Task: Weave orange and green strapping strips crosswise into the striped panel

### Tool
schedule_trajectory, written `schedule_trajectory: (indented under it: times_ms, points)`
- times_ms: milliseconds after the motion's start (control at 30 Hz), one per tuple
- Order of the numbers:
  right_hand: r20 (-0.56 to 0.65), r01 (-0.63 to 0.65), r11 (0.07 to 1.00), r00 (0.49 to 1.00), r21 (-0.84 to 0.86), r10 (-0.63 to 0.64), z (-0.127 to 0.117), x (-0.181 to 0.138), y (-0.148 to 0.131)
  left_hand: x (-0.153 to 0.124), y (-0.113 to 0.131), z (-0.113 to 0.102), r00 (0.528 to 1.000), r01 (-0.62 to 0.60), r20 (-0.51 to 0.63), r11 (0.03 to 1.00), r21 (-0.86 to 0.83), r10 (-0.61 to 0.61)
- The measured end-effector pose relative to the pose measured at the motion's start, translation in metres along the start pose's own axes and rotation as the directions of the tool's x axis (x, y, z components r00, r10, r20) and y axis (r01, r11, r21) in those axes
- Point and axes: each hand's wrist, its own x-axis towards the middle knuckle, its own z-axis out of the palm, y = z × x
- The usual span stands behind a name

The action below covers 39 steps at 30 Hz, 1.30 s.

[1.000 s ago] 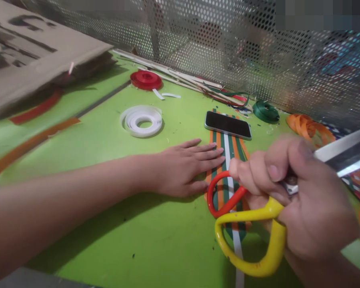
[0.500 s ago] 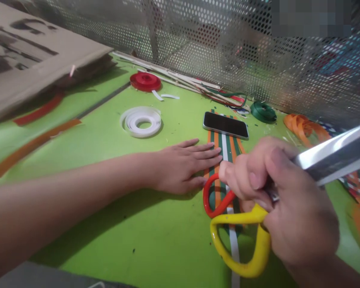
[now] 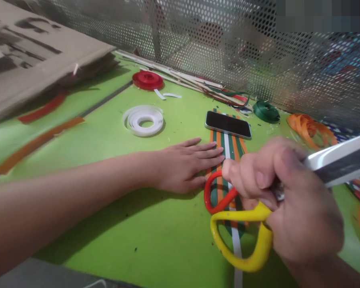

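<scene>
My left hand (image 3: 187,166) lies flat on the green tabletop, its fingers spread and their tips at the edge of a row of orange, green and white strips (image 3: 227,146). In my right hand (image 3: 294,200) is a pair of scissors (image 3: 243,262) with one red and one yellow handle loop. I grip them around the middle, blades pointing right and loops to the left above the strips. A smartphone (image 3: 228,125) with a dark screen rests across the far end of the strips. Part of the strips is hidden behind my right hand and the loops.
White (image 3: 144,121), red (image 3: 147,80) and green (image 3: 266,111) strip coils lie on the table, with an orange bundle (image 3: 309,126) at right. Flat cardboard (image 3: 78,44) covers the back left. Thin sticks (image 3: 180,76) lie along a perforated metal panel (image 3: 186,36).
The whole view has shifted slightly, so things sit a little further right. My left hand stays flat in place, and my right hand still grips the scissors.
</scene>
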Motion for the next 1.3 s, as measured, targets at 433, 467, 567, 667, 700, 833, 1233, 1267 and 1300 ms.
schedule_trajectory:
  times_ms: [433, 467, 567, 667, 700, 833, 1233, 1267, 1300]
  points:
    - [-0.022, -0.005, 0.999, 1.000, -0.049, 0.004, -0.002, -0.007, -0.004, 0.000, 0.000, -0.002, 0.999, 0.014, 0.030, 1.000, -0.001, -0.014]
    - [0.008, 0.002, 0.997, 1.000, -0.074, -0.002, -0.002, -0.008, -0.004, 0.000, 0.001, -0.002, 0.999, 0.018, 0.033, 1.000, -0.002, -0.018]
    - [0.060, 0.018, 0.993, 0.998, -0.116, -0.011, -0.001, -0.008, -0.004, 0.000, 0.002, -0.003, 0.999, 0.025, 0.042, 1.000, -0.004, -0.025]
    - [0.011, 0.034, 0.991, 0.999, -0.127, -0.033, -0.003, -0.008, -0.005, 0.000, 0.003, -0.004, 0.997, 0.042, 0.061, 0.999, 0.015, -0.043]
    - [0.007, 0.034, 0.991, 0.999, -0.130, -0.033, -0.004, -0.007, -0.005, 0.000, 0.003, -0.004, 0.997, 0.048, 0.066, 0.999, 0.026, -0.049]
    - [0.052, 0.004, 0.993, 0.999, -0.118, 0.002, -0.007, -0.009, -0.004, 0.000, 0.002, -0.004, 0.995, 0.054, 0.082, 0.997, 0.049, -0.058]
    - [0.108, 0.015, 0.998, 0.994, -0.058, -0.009, -0.012, -0.015, 0.012, -0.003, 0.000, -0.002, 0.997, 0.043, 0.058, 0.997, 0.060, -0.046]
    - [0.098, 0.008, 0.999, 0.995, -0.041, -0.004, -0.011, -0.014, 0.011, -0.002, 0.000, -0.002, 0.997, 0.047, 0.064, 0.997, 0.066, -0.051]
    - [0.095, -0.003, 0.999, 0.995, -0.032, 0.006, -0.009, -0.013, 0.010, -0.002, 0.000, -0.001, 0.997, 0.045, 0.065, 0.997, 0.070, -0.050]
